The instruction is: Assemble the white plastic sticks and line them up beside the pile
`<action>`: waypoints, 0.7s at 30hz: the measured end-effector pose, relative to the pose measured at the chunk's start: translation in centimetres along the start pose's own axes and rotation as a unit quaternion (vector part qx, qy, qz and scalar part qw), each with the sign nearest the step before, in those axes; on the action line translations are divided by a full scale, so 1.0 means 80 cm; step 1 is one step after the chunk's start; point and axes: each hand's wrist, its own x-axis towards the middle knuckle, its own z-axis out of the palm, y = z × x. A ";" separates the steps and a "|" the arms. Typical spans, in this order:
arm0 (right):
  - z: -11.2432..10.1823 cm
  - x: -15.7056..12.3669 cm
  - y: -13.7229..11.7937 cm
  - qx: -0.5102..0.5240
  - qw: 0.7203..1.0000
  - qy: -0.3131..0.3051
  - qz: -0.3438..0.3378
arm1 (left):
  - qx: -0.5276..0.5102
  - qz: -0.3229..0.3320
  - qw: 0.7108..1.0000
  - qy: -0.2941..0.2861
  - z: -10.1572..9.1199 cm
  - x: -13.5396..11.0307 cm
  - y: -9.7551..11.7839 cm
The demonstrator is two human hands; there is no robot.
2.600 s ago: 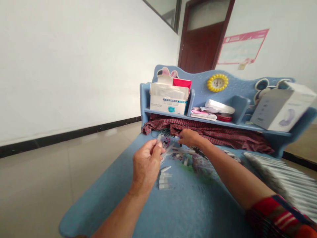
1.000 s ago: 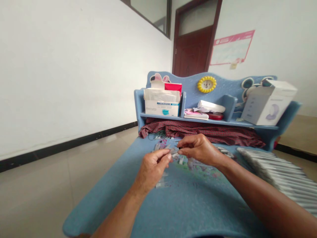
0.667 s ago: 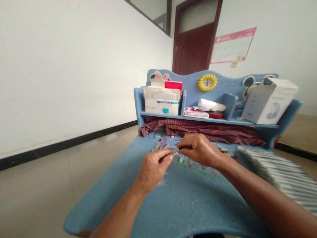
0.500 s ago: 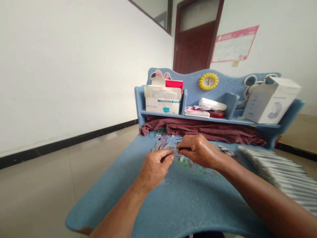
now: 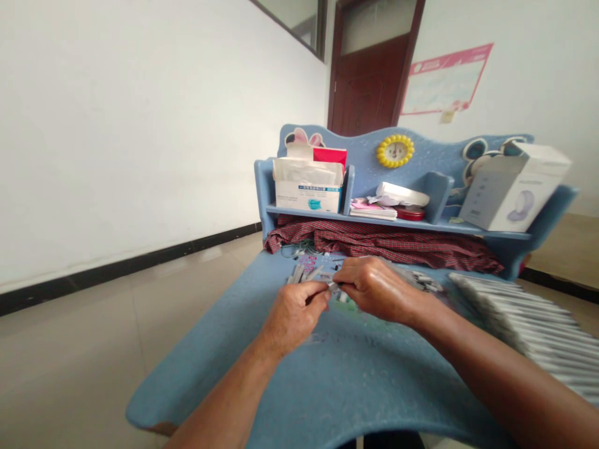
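Note:
Thumb and fingers of my left hand (image 5: 294, 313) are pinched on a small grey, see-through piece (image 5: 332, 287), too small to name more exactly. My right hand (image 5: 377, 288) is closed at the other end of that piece, where a dark tip shows between the fingertips. The two hands nearly meet over the blue desk (image 5: 346, 386). Just beyond my left hand lie several slim grey pieces (image 5: 298, 274). Past my right wrist is another heap of small grey and white pieces (image 5: 425, 282).
Long silvery-white rods (image 5: 538, 330) lie in a row on the right. Red checked cloth (image 5: 393, 243) runs under the desk's shelf. On the shelf stand a mask box (image 5: 306, 193), papers (image 5: 373, 212), a red tin (image 5: 410, 214) and a white carton (image 5: 519, 187).
My right hand has turned slightly, its fingers staying closed at the end of the small piece. My left hand keeps its place. The camera view has shifted a little.

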 end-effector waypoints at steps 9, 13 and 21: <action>-0.004 -0.003 -0.004 -0.015 1.000 -0.022 -0.003 | 0.055 0.016 0.996 -0.063 -0.003 0.002 -0.005; -0.014 -0.001 -0.004 0.063 0.998 0.000 -0.014 | 0.035 -0.006 0.993 -0.111 -0.004 0.004 -0.008; -0.015 -0.001 0.006 0.297 0.949 -0.017 0.105 | -0.067 -0.046 0.988 -0.131 -0.005 0.003 -0.001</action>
